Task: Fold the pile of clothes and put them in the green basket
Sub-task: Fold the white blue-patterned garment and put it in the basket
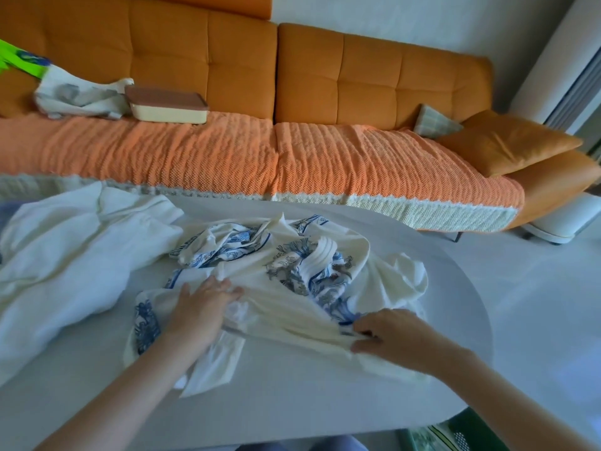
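A cream garment with blue print (286, 281) lies crumpled in the middle of the white oval table (325, 395). My left hand (198, 310) rests on its left part, fingers curled into the fabric. My right hand (387, 336) pinches the garment's near edge on the right. A plain white garment (71, 255) is heaped on the table's left side. Under the table's near right edge a corner of the green basket (455, 431) shows.
An orange sofa (292, 92) runs along the far side, with a woven orange cover. On it sit a cream box with a brown lid (167, 107), a patterned cloth (78, 96), and cushions (507, 141) at the right end. Pale floor lies to the right.
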Demonstrator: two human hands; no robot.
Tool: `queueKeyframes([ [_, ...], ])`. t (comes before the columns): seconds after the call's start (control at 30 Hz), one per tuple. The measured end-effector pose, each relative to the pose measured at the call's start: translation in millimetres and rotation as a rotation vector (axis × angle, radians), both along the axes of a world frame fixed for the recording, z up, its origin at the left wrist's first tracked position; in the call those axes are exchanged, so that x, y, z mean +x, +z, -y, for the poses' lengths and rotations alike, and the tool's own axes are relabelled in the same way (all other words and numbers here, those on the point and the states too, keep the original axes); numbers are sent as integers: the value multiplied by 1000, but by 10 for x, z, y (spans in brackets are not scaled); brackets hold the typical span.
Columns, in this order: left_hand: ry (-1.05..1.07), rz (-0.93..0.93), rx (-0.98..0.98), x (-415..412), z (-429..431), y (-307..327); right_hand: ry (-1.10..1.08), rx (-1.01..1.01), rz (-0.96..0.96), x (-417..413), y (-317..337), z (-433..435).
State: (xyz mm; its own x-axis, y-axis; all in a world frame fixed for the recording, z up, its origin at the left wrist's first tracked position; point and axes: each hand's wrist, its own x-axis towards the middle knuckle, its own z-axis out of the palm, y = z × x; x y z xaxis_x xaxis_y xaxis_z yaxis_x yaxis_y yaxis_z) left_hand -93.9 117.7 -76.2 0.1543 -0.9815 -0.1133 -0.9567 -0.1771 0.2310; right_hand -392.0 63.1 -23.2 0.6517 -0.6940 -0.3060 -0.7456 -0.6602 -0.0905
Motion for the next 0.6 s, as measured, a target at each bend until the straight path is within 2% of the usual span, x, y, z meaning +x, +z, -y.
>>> queueKeyframes([
  [0.1,14,95,-24,42,100,112,1,326,304,206,135,-248],
  [0.17,48,63,-6,25,100,166,-66,472,501,254,180,-250],
  [0.2,68,16,1,-14,79,183,-80,451,552,255,169,-197],
  [0.27,64,-75,-48,-164,-18,189,-160,282,584,220,83,16],
  [0.33,1,-166,-93,-388,-167,166,-203,169,484,174,-64,247],
  [0.43,-96,-104,58,-598,-306,6,-23,81,17,185,-416,461],
  [0.6,-17,19,187,-235,-239,-240,-255,18,-77,-183,-585,784],
])
